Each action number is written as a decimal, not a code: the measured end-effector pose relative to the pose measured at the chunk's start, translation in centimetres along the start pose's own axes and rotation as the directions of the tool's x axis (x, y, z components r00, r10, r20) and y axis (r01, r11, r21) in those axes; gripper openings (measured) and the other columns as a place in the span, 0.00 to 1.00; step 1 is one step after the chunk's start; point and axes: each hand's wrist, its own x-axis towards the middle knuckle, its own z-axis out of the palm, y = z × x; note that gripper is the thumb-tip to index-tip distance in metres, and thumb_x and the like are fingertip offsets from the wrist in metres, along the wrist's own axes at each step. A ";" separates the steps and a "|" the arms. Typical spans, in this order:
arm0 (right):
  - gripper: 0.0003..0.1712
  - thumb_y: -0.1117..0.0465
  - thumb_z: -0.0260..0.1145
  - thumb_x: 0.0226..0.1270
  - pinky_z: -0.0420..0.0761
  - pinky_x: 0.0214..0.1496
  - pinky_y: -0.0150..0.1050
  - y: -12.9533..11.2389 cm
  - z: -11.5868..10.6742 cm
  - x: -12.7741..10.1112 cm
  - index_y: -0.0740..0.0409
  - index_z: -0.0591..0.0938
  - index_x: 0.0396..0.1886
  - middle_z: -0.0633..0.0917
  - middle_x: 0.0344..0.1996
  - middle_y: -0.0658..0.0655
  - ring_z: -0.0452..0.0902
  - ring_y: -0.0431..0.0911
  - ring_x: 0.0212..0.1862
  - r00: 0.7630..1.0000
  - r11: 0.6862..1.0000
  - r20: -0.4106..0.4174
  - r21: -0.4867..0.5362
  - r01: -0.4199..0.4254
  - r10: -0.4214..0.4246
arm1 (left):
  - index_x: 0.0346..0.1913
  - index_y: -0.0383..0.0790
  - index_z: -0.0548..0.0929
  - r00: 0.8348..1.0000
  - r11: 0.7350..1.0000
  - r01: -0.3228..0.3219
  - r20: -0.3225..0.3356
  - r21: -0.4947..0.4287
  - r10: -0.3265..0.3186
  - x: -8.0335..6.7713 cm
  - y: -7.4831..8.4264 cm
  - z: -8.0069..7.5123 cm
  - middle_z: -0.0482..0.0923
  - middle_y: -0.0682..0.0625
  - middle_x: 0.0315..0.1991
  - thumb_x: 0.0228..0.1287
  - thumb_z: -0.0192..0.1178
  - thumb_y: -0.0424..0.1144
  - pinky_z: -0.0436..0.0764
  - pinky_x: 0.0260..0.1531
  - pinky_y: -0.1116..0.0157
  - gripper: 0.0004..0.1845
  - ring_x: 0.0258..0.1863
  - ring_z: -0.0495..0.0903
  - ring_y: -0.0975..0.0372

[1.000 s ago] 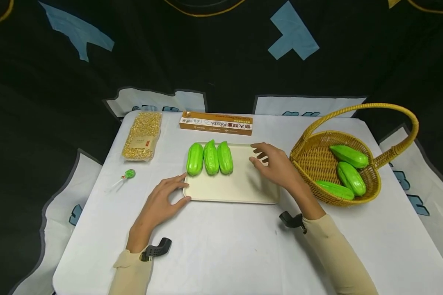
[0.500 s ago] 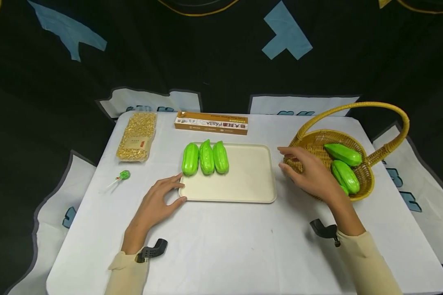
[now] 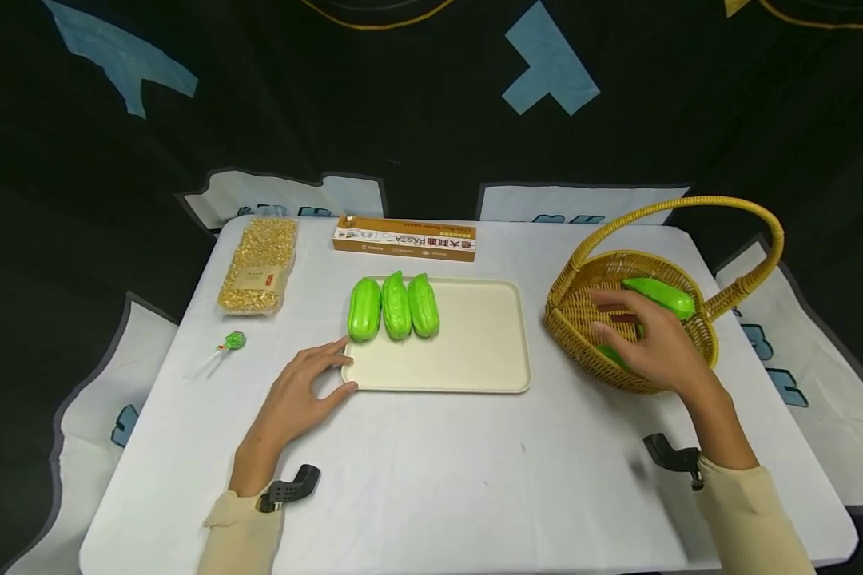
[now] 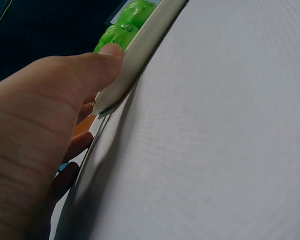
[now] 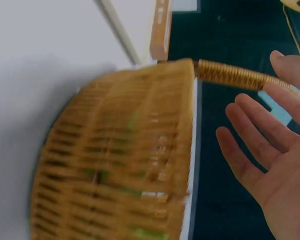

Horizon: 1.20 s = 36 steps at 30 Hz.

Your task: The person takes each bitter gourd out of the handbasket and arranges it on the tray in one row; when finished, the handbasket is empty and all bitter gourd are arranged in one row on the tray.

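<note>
A cream tray (image 3: 475,359) lies mid-table with three green ridged gourds (image 3: 393,307) lined up at its far left. My left hand (image 3: 309,390) rests at the tray's near left corner, thumb against the rim (image 4: 135,65), fingers relaxed. At the right stands a yellow wicker basket (image 3: 582,319) with a tall handle (image 3: 690,206); more green gourds (image 3: 658,294) lie in it. My right hand (image 3: 643,339) hovers over the basket with fingers spread and straight (image 5: 262,150), holding nothing; it hides part of the gourds below.
A pasta box (image 3: 403,238) lies behind the tray. A clear bag of yellow kernels (image 3: 257,265) sits at the far left, and a green lollipop (image 3: 228,345) lies nearer. The white table (image 3: 475,479) ends in black surroundings on all sides.
My right hand has moved right, from above the tray's right part to over the basket. The left hand has stayed at the tray corner.
</note>
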 end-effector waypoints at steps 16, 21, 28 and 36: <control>0.36 0.59 0.71 0.68 0.84 0.51 0.57 5.3 -1.1 -1.7 0.57 0.70 0.73 0.86 0.52 0.64 0.84 0.60 0.51 0.985 0.994 0.135 0.006 -0.107 0.106 | 0.57 0.49 0.84 1.000 1.000 -0.009 -0.014 -0.005 0.009 0.1 0.1 -0.2 0.71 0.54 0.72 0.61 0.73 0.48 0.68 0.68 0.48 0.22 0.68 0.69 0.54; 0.36 0.59 0.72 0.68 0.83 0.48 0.61 6.2 -1.2 -2.0 0.60 0.71 0.72 0.87 0.49 0.64 0.84 0.60 0.50 0.971 0.991 0.197 -0.026 -0.134 0.136 | 0.57 0.49 0.84 1.000 1.000 -0.011 -0.014 -0.012 0.010 0.0 0.0 0.0 0.71 0.54 0.72 0.61 0.73 0.48 0.68 0.68 0.49 0.22 0.68 0.69 0.54; 0.33 0.53 0.73 0.67 0.82 0.50 0.61 6.5 -1.1 -1.8 0.61 0.74 0.68 0.87 0.46 0.60 0.84 0.57 0.49 0.951 0.987 0.270 -0.092 -0.130 0.150 | 0.57 0.51 0.84 1.000 1.000 0.008 -0.007 -0.008 -0.008 0.0 -0.1 -0.2 0.69 0.57 0.73 0.61 0.73 0.51 0.67 0.69 0.48 0.22 0.70 0.68 0.55; 0.30 0.54 0.73 0.66 0.81 0.54 0.61 6.3 -1.0 -2.2 0.59 0.77 0.65 0.88 0.49 0.57 0.84 0.57 0.52 0.927 0.988 0.346 -0.092 -0.122 0.146 | 0.57 0.52 0.84 1.000 1.000 0.015 0.006 0.012 -0.015 -0.2 -0.2 0.0 0.69 0.59 0.73 0.62 0.71 0.53 0.67 0.69 0.47 0.22 0.70 0.68 0.55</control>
